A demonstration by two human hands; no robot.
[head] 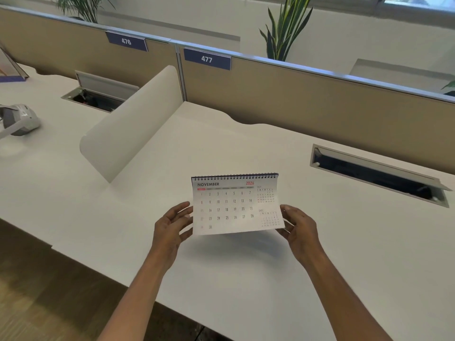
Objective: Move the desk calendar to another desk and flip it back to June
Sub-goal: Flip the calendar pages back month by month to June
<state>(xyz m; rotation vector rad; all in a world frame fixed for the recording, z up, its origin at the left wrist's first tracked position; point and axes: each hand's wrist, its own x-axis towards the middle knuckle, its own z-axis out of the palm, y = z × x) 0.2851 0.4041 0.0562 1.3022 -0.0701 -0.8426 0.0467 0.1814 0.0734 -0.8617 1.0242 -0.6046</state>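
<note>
A spiral-bound desk calendar [236, 204] stands on the white desk [246, 267] of bay 477, its front page showing NOVEMBER 2026. My left hand [172, 223] is at the page's lower left edge, fingers spread and touching it. At the lower right corner, my right hand [299, 228] has its fingertips on the page. The page's bottom edge is lifted slightly off the base and curls. I cannot tell whether either hand pinches the page or only touches it.
A curved white divider [130, 124] separates this desk from the left one. An open cable tray [379, 175] lies at the back right, another cable tray [98, 94] at the back left. A grey headset [19, 119] rests far left. Tan partition panels [295, 94] run behind.
</note>
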